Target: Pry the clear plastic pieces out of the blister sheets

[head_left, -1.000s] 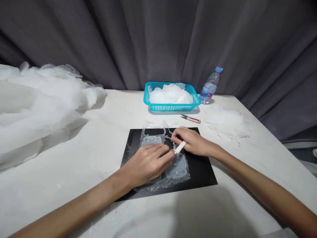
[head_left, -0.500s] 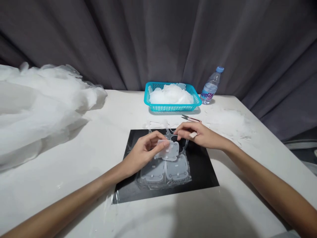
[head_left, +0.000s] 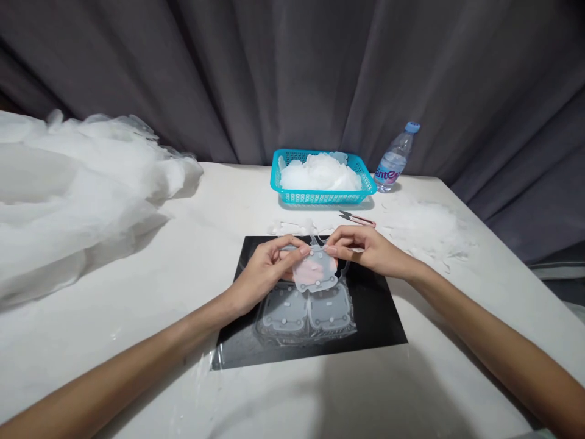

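Note:
A translucent, rounded-square plastic piece [head_left: 316, 272] is held up above a black mat [head_left: 375, 311]. My left hand [head_left: 269, 265] pinches its upper left edge between thumb and fingers. At its upper right corner, my right hand [head_left: 365, 249] is closed with thumb and fingertips on the edge. Below the held piece, a clear plastic sheet [head_left: 297, 336] with similar rounded panels lies on the mat. Part of that sheet is hidden behind the hands.
Behind the mat are small snips [head_left: 358, 219], a blue basket [head_left: 326, 197] of white pieces and a water bottle [head_left: 393, 161]. A big pile of translucent material [head_left: 77, 201] covers the left side; white scraps [head_left: 429, 227] lie at right.
My right hand has moved to the plastic piece and now grips its corner; the small pale bit at its fingers no longer shows. The piece has turned to face the camera more.

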`<action>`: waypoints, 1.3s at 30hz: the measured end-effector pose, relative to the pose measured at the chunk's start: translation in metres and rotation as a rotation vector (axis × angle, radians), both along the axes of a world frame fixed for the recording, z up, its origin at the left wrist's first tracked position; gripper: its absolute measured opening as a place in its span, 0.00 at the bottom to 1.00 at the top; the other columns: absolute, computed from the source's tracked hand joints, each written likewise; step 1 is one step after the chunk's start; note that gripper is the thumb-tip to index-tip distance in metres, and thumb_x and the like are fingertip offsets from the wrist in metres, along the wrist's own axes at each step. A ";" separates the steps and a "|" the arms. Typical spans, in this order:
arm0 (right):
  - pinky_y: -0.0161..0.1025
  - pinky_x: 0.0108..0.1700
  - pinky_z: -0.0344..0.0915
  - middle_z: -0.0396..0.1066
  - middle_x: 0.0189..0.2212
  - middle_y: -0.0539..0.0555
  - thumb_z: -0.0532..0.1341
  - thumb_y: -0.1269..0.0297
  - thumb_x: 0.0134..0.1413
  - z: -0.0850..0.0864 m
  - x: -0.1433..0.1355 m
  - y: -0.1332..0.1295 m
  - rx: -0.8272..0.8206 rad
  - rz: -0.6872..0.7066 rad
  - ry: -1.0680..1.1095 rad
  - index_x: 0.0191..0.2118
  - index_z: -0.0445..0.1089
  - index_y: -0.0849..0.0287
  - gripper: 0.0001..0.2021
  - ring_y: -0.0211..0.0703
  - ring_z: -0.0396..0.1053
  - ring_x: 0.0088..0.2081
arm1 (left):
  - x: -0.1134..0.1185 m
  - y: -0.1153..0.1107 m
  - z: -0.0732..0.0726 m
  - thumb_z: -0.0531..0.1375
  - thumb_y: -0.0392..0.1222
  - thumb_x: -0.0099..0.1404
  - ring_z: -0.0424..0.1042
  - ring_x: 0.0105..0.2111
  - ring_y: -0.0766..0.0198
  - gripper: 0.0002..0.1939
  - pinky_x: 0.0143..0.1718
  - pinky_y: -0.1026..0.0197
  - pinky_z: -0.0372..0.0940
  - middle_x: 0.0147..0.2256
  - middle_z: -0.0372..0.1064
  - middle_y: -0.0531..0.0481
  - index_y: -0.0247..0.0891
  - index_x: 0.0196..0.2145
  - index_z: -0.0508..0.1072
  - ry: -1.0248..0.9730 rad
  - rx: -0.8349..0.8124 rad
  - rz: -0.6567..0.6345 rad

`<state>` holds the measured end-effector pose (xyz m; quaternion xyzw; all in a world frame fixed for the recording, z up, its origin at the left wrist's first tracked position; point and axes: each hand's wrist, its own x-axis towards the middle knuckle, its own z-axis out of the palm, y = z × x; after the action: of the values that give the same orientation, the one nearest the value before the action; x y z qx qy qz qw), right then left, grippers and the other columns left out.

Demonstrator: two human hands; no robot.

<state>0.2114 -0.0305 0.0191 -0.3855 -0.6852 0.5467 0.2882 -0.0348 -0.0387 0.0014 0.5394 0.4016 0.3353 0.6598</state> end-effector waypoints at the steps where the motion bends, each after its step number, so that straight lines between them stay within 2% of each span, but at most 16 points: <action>1: 0.39 0.41 0.66 0.77 0.29 0.50 0.68 0.48 0.63 -0.001 0.000 0.000 0.004 -0.002 0.000 0.39 0.73 0.60 0.17 0.40 0.72 0.32 | 0.000 0.000 0.000 0.70 0.56 0.66 0.78 0.26 0.65 0.19 0.31 0.66 0.73 0.27 0.78 0.52 0.36 0.39 0.76 0.001 -0.004 0.000; 6: 0.38 0.42 0.68 0.77 0.31 0.49 0.70 0.56 0.60 -0.007 0.001 0.001 0.014 0.011 0.027 0.46 0.73 0.59 0.14 0.39 0.73 0.34 | 0.000 -0.001 -0.001 0.69 0.57 0.65 0.81 0.30 0.60 0.20 0.36 0.59 0.77 0.29 0.79 0.51 0.37 0.40 0.75 0.016 -0.010 0.001; 9: 0.37 0.42 0.68 0.76 0.31 0.49 0.71 0.60 0.60 -0.010 0.001 0.001 0.012 0.025 0.057 0.48 0.73 0.60 0.14 0.39 0.74 0.35 | 0.001 -0.001 0.001 0.69 0.57 0.65 0.81 0.30 0.60 0.20 0.35 0.60 0.77 0.29 0.79 0.51 0.36 0.40 0.74 0.010 -0.005 -0.004; 13: 0.36 0.42 0.68 0.76 0.34 0.50 0.71 0.61 0.59 -0.011 0.001 0.002 0.023 0.018 0.112 0.48 0.74 0.60 0.14 0.38 0.74 0.36 | 0.001 -0.001 0.003 0.69 0.56 0.66 0.79 0.28 0.64 0.20 0.32 0.65 0.74 0.28 0.78 0.53 0.36 0.40 0.74 -0.007 -0.004 -0.008; 16: 0.36 0.41 0.67 0.75 0.34 0.50 0.71 0.61 0.60 -0.011 0.001 0.003 0.035 0.016 0.115 0.47 0.75 0.59 0.12 0.38 0.73 0.36 | 0.002 -0.004 0.000 0.72 0.52 0.63 0.79 0.28 0.66 0.20 0.32 0.67 0.73 0.29 0.78 0.54 0.37 0.42 0.72 -0.043 -0.011 -0.054; 19: 0.36 0.39 0.65 0.74 0.34 0.50 0.69 0.59 0.63 -0.013 0.001 0.004 0.056 0.005 0.094 0.47 0.75 0.58 0.12 0.38 0.70 0.34 | 0.004 -0.005 -0.008 0.75 0.47 0.60 0.81 0.32 0.63 0.24 0.36 0.63 0.75 0.34 0.80 0.51 0.38 0.46 0.69 -0.076 -0.015 -0.143; 22: 0.35 0.35 0.63 0.73 0.33 0.50 0.68 0.57 0.64 -0.014 0.002 0.003 0.112 -0.014 0.051 0.46 0.76 0.58 0.11 0.37 0.68 0.32 | 0.001 -0.001 -0.013 0.73 0.49 0.62 0.80 0.30 0.62 0.24 0.32 0.62 0.73 0.32 0.78 0.52 0.38 0.46 0.66 -0.021 0.006 -0.212; 25: 0.36 0.36 0.64 0.74 0.34 0.51 0.66 0.56 0.65 -0.011 0.007 0.013 0.251 -0.102 0.002 0.45 0.76 0.58 0.11 0.39 0.69 0.34 | -0.009 0.009 -0.012 0.70 0.52 0.67 0.76 0.29 0.63 0.22 0.32 0.61 0.71 0.32 0.76 0.53 0.40 0.49 0.65 0.129 0.182 -0.222; 27: 0.37 0.38 0.66 0.75 0.35 0.51 0.66 0.57 0.64 -0.007 0.013 0.031 0.363 -0.191 -0.008 0.45 0.75 0.57 0.10 0.41 0.71 0.36 | -0.021 0.015 -0.008 0.68 0.54 0.68 0.77 0.38 0.59 0.22 0.42 0.55 0.73 0.40 0.77 0.48 0.42 0.51 0.67 0.280 0.406 -0.216; 30: 0.40 0.42 0.69 0.75 0.37 0.53 0.65 0.57 0.62 0.002 0.026 0.076 0.531 -0.339 -0.024 0.44 0.73 0.57 0.10 0.44 0.73 0.39 | -0.040 0.017 -0.006 0.69 0.57 0.67 0.73 0.55 0.50 0.26 0.58 0.47 0.69 0.54 0.73 0.43 0.45 0.56 0.69 0.492 0.665 -0.292; 34: 0.50 0.49 0.70 0.74 0.38 0.57 0.59 0.59 0.66 0.011 0.035 0.133 0.667 -0.557 -0.277 0.44 0.72 0.58 0.09 0.52 0.74 0.43 | -0.061 0.009 -0.011 0.65 0.58 0.71 0.65 0.65 0.46 0.28 0.65 0.43 0.64 0.66 0.64 0.42 0.47 0.63 0.67 0.635 0.803 -0.445; 36: 0.57 0.55 0.66 0.73 0.41 0.61 0.56 0.56 0.68 0.011 0.031 0.141 0.709 -0.615 -0.332 0.41 0.72 0.58 0.12 0.57 0.71 0.48 | -0.067 0.005 -0.014 0.62 0.57 0.73 0.63 0.67 0.47 0.26 0.67 0.44 0.63 0.69 0.61 0.43 0.48 0.64 0.67 0.669 0.844 -0.464; 39: 0.60 0.61 0.62 0.72 0.45 0.62 0.49 0.48 0.73 0.006 0.016 0.116 0.768 -0.613 -0.331 0.41 0.73 0.56 0.21 0.59 0.68 0.53 | -0.071 0.004 -0.014 0.62 0.56 0.74 0.65 0.67 0.48 0.25 0.67 0.46 0.64 0.70 0.61 0.45 0.48 0.64 0.68 0.690 0.893 -0.458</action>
<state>0.2272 0.0854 0.0254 -0.5161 -0.7284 0.0778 0.4438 -0.1061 -0.0349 -0.0123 0.9142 0.2867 0.1266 0.2570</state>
